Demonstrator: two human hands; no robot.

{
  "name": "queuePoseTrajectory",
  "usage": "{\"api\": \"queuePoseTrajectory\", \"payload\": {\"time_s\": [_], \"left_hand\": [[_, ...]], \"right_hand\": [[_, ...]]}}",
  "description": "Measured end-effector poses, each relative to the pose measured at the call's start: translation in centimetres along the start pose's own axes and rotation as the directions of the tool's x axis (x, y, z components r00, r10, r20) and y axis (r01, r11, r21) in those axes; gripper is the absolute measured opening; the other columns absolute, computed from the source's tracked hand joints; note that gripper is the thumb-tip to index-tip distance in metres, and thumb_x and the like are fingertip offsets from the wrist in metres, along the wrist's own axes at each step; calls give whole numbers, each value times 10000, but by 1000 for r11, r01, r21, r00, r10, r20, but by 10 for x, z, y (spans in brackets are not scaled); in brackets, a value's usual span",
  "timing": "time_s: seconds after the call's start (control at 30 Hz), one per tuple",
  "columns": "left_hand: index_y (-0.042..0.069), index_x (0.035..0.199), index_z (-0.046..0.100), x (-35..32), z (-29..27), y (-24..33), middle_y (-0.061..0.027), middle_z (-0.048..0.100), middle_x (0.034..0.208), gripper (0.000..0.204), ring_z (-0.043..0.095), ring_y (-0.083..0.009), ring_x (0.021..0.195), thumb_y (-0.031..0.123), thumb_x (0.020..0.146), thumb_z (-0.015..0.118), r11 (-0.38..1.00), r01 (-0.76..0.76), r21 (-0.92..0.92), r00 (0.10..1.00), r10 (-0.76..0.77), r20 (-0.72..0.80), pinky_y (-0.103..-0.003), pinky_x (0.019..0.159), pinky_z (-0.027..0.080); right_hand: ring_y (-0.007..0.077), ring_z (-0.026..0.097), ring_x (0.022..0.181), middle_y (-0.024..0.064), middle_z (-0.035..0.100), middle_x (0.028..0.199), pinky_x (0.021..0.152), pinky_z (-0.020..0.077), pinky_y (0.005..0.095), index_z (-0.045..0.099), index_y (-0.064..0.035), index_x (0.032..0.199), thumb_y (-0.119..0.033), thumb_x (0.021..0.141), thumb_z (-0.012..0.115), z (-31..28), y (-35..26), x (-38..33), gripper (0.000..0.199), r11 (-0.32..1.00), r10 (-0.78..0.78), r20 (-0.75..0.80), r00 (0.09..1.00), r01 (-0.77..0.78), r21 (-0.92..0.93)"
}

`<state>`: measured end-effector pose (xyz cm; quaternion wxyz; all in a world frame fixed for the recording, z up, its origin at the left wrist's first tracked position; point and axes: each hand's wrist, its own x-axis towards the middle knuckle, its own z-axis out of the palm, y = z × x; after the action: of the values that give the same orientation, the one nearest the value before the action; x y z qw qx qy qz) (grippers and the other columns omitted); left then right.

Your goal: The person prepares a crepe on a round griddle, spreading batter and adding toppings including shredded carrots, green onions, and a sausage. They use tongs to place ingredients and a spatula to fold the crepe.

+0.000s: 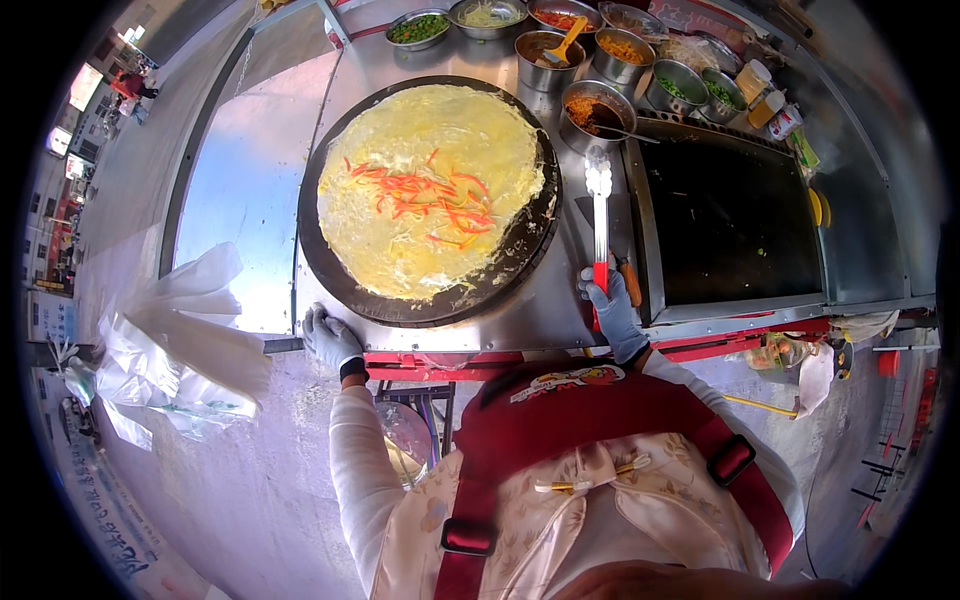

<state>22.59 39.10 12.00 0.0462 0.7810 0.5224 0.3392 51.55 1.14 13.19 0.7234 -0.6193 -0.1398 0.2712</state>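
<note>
A round pale-yellow crepe [400,240] with shredded orange-red strips [440,200] across its middle lies on a black round griddle [525,265]. My right hand [618,315], in a grey glove, is closed on the red handle of metal tongs [600,195]; their tips point away from me, right of the griddle. Beside the tongs lies a wide-bladed tool [622,230] with a brown handle, partly hidden by that hand. My gloved left hand [333,338] rests at the counter's front edge, left of the griddle's near side, fingers loosely bent and holding nothing.
Metal bowls of toppings [484,15] line the back; one sauce bowl [598,112] holds a spoon, another pot [548,58] a yellow-handled brush. A dark flat griddle [730,220] sits at right. White plastic bags [185,345] hang at left. Bottles [765,108] stand back right.
</note>
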Motion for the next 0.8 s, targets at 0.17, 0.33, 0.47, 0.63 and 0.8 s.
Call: {"api": "queuePoseTrajectory", "payload": {"time_s": [0.17, 0.33, 0.47, 0.63, 0.8], "left_hand": [[93, 1141, 591, 0, -5, 5, -106, 517, 1250, 340, 420, -266, 1208, 158, 831, 467, 1000, 23, 18, 999, -24, 43, -413, 1064, 227], [79, 1151, 580, -1, -6, 3, -110, 527, 1231, 346, 425, -273, 1199, 165, 843, 450, 999, -12, 31, 999, 11, 31, -413, 1044, 248], [60, 1160, 568, 0, -8, 6, -131, 507, 1239, 339, 430, -290, 1184, 178, 870, 437, 999, -30, 45, 999, 28, 37, -396, 1018, 281], [101, 1162, 579, 1, -4, 3, -95, 521, 1250, 355, 424, -267, 1208, 170, 834, 461, 1000, 2, 17, 1000, -3, 30, -423, 1050, 240], [103, 1161, 582, -2, -5, 3, -83, 521, 1253, 351, 419, -257, 1218, 183, 836, 476, 998, 34, 52, 999, -36, 31, -424, 1056, 228]], "right_hand": [[88, 503, 803, 12, 541, 919, 743, 435, 238, 531, -52, 1036, -89, 878, 565, 4, -5, -1, 165, 998, -59, 5, 998, 59, -3], [86, 487, 790, 6, 528, 905, 734, 423, 235, 532, -54, 1038, -82, 876, 563, 1, 3, 3, 167, 996, -79, 12, 997, 80, -46], [119, 546, 878, 37, 560, 993, 817, 446, 250, 507, -44, 1090, -68, 872, 582, -8, 11, 5, 232, 996, -78, 58, 995, 80, -41], [105, 540, 866, 35, 563, 996, 795, 452, 238, 511, -37, 1100, -60, 866, 588, -9, -7, 4, 248, 998, -18, 45, 999, 21, -64], [98, 557, 731, 54, 608, 896, 685, 475, 248, 520, -23, 1175, -83, 821, 641, -2, -129, 6, 378, 765, 123, 79, 989, -44, -643]]}}
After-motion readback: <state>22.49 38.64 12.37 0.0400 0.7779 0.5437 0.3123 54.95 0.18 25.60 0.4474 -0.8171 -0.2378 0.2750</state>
